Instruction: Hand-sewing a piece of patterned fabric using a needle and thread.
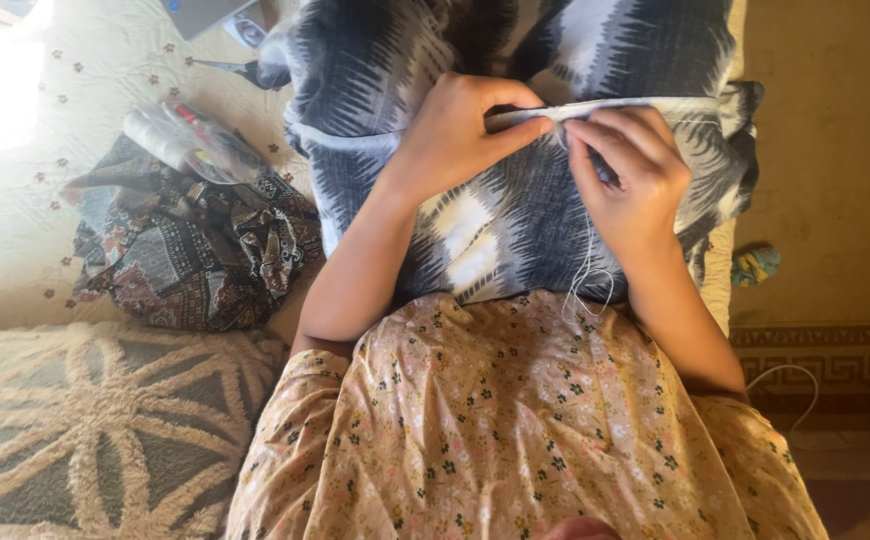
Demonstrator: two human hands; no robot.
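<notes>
A dark blue, grey and white patterned cloth (515,215) lies draped over my lap. My left hand (455,135) pinches its folded pale hem (645,103) between thumb and fingers. My right hand (630,170) is closed right beside it on the same hem, fingertips pinched together as if around a needle too small to see. A white thread (587,275) hangs in a loop from my right hand down onto my floral dress (515,420).
A crumpled dark patterned fabric (195,245) lies to the left with a clear plastic bag of sewing bits (190,140) on it. Scissors (240,70) rest farther back. A tufted cushion (95,420) sits at the lower left. Yellow floor and a small cloth scrap (755,265) are at right.
</notes>
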